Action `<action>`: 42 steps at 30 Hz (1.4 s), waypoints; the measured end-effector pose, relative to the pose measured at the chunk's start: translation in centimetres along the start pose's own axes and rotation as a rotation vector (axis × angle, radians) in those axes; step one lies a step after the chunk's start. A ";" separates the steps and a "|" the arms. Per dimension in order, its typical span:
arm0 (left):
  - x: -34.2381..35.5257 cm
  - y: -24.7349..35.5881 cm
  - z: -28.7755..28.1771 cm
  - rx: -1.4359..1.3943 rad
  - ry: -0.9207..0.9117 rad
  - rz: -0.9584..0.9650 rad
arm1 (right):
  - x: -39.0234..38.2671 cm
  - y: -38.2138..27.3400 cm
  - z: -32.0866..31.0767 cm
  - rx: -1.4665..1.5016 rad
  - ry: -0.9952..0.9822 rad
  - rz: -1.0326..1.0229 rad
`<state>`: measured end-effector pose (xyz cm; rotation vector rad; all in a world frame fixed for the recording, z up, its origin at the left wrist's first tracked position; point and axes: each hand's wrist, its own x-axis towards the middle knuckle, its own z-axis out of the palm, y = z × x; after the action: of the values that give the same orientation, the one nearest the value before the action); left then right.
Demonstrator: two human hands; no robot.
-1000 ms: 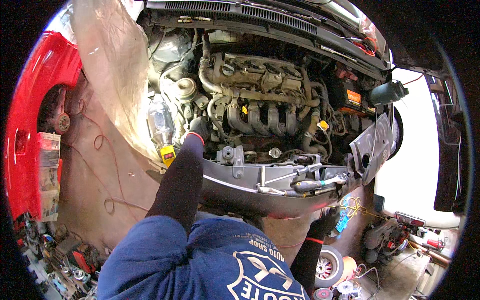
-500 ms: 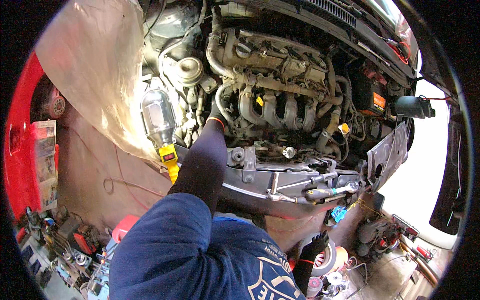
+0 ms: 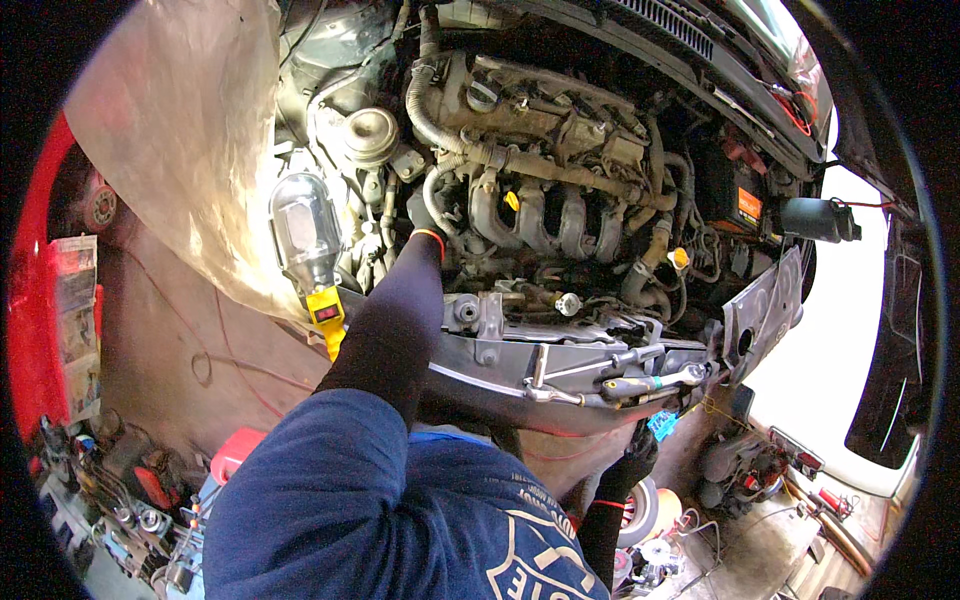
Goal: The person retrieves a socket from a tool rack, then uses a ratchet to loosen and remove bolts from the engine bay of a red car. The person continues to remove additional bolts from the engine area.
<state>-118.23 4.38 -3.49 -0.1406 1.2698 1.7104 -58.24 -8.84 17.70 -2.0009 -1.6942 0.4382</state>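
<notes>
My left arm reaches deep into an open engine bay. My left hand (image 3: pixel 427 213), in a dark glove with an orange cuff edge, is down beside a curved hose (image 3: pixel 436 190) left of the intake manifold (image 3: pixel 535 215); its fingers are hidden among the parts. In a dark glove too, my right hand (image 3: pixel 636 458) is raised below the front panel, right beside a bright blue item (image 3: pixel 662 425) hanging at the panel's edge. Its fingers are too dark to read, and whether it touches the blue item cannot be made out. A lit work lamp (image 3: pixel 322 305) with a yellow handle stands left of my left forearm.
Ratchets and a socket handle (image 3: pixel 655 382) lie along the front panel (image 3: pixel 480 360). A battery (image 3: pixel 735 195) sits at the right of the bay. A sheet (image 3: pixel 185 130) covers the left fender. Tools and machine parts (image 3: pixel 150 500) crowd the lower left; more gear (image 3: pixel 740 475) lies lower right.
My right hand has risen from beside the round wheel-like item toward the blue item at the panel. My left hand stays among the engine parts. The whole view has shifted slightly.
</notes>
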 end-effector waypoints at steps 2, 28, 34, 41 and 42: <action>0.5 -0.6 -0.5 0.066 0.046 0.004 | 0.1 0.0 0.0 0.012 0.035 -0.062; 3.7 -1.1 -1.1 0.124 -0.487 0.536 | -5.9 0.1 -0.9 -0.182 -0.070 0.230; 5.2 -2.2 -0.8 0.016 -0.470 0.492 | -6.3 2.1 -0.8 -0.128 -0.078 0.199; 3.8 -1.9 0.3 -0.279 -0.411 0.218 | -6.6 1.1 -1.4 0.334 -0.057 0.465; 3.7 -1.8 0.3 -0.256 -0.435 0.268 | -6.8 0.9 -1.6 0.101 -0.086 0.350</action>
<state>-118.72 6.85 -6.69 0.2525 0.7719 1.9939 -57.86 -15.89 18.09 -2.2347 -1.3382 0.7231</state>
